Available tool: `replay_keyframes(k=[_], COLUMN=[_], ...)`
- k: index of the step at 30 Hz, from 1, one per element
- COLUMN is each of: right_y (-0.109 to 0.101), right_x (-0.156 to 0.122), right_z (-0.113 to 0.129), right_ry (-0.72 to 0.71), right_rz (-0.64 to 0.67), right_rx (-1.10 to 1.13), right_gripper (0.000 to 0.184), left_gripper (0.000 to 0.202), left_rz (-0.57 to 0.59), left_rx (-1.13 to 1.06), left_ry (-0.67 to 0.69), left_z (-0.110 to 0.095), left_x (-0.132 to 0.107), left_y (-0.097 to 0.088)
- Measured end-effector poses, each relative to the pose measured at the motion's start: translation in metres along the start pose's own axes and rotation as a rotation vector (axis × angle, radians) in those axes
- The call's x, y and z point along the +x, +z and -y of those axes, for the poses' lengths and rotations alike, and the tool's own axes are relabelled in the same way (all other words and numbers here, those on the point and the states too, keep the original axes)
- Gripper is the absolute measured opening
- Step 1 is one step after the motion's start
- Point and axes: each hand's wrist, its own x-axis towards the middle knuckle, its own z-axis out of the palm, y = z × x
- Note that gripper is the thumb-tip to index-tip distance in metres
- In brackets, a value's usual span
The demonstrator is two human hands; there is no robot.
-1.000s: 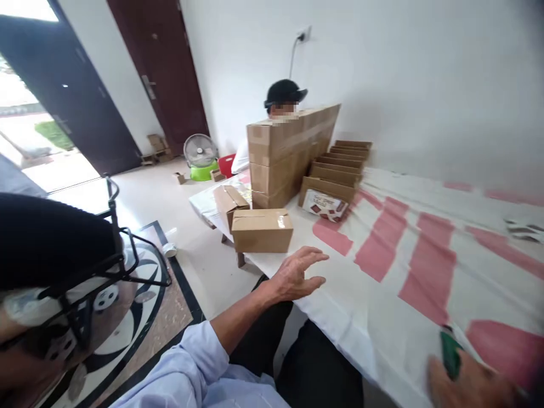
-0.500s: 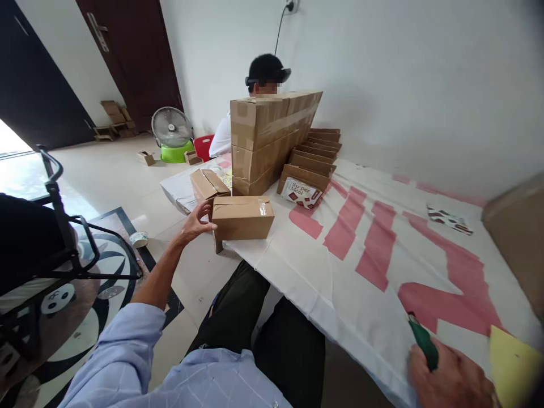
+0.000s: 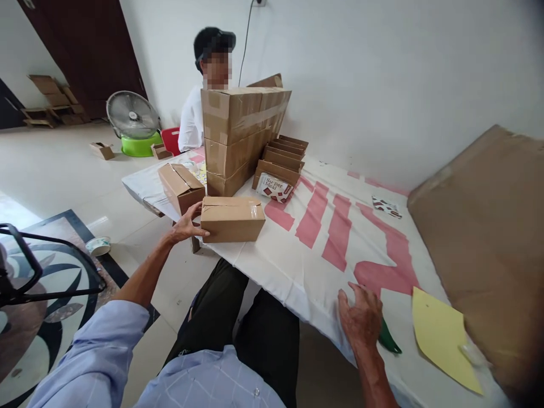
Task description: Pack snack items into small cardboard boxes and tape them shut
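Observation:
My left hand (image 3: 190,224) grips the left end of a small closed cardboard box (image 3: 233,221), thumb at the front and fingers at the back edge. Clear tape shows on the box's top right. My right hand (image 3: 361,314) is open above the white and red tablecloth near the front edge, fingers spread. Beside its wrist lies a green-handled tool (image 3: 389,338), partly hidden by the hand. A second cardboard box (image 3: 182,184) sits just behind my left hand.
Stacked taped cartons (image 3: 244,136) stand mid-table, before a row of open boxes (image 3: 283,161) with a printed packet (image 3: 274,187). Another packet (image 3: 386,207) lies near the wall. Yellow paper (image 3: 444,337) and a large carton (image 3: 476,249) are at right. A person (image 3: 193,119) sits behind the cartons.
My right hand has let go of the green-handled tool and moved forward and left of it. My left hand stays at the box's end. The view has turned right.

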Motion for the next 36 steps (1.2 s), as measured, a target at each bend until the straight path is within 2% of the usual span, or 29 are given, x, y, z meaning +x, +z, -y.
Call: replay_keyframes(k=[2, 5, 7, 9, 12, 15, 17, 19, 21, 24, 29, 32, 36], right_y=[-0.009, -0.023, -0.03, -0.035, -0.037, -0.039, -0.043, -0.052, -0.064, -0.088, -0.11, -0.11, -0.108], right_x=[0.006, 0.011, 0.011, 0.009, 0.002, -0.002, 0.001, 0.011, 0.026, 0.052, 0.092, 0.111, 0.127], right_z=[-0.015, -0.041, -0.052, -0.057, -0.054, -0.044, -0.033, -0.017, 0.006, 0.05, 0.119, 0.141, 0.152], right_ry=[0.106, 0.275, 0.336, 0.354, 0.36, 0.374, 0.365, 0.339, 0.301, 0.176, -0.167, -0.285, -0.356], right_rz=[0.031, 0.197, 0.325, 0.394, 0.399, 0.328, 0.232, 0.143, 0.124, 0.258, 0.465, 0.552, 0.604], right_rx=[-0.114, -0.296, -0.357, -0.369, -0.374, -0.331, -0.204, 0.016, 0.277, 0.559, 0.692, 0.703, 0.7], right_gripper=[0.048, 0.052, 0.053, 0.054, 0.05, 0.049, 0.051, 0.053, 0.054, 0.053, 0.04, 0.035, 0.033], left_gripper=[0.13, 0.127, 0.128, 0.131, 0.131, 0.127, 0.125, 0.121, 0.111, 0.094, 0.081, 0.079, 0.08], left_rz=[0.066, 0.115, 0.12, 0.117, 0.142, 0.199, 0.229, 0.252, 0.268, 0.28, 0.296, 0.297, 0.294], left_rx=[-0.04, -0.103, -0.114, -0.11, -0.091, -0.085, -0.094, -0.103, -0.107, -0.102, -0.095, -0.09, -0.097], left_ry=[-0.008, 0.038, 0.067, 0.083, 0.102, 0.124, 0.137, 0.146, 0.155, 0.171, 0.173, 0.178, 0.181], left_z=[-0.002, -0.011, -0.018, -0.024, -0.031, -0.037, -0.043, -0.05, -0.057, -0.066, -0.072, -0.071, -0.068], left_x=[0.003, 0.011, 0.018, 0.023, 0.026, 0.019, 0.011, 0.003, -0.004, -0.011, -0.012, -0.011, -0.011], left_y=[0.013, 0.035, 0.051, 0.066, 0.087, 0.107, 0.118, 0.129, 0.137, 0.147, 0.152, 0.152, 0.153])
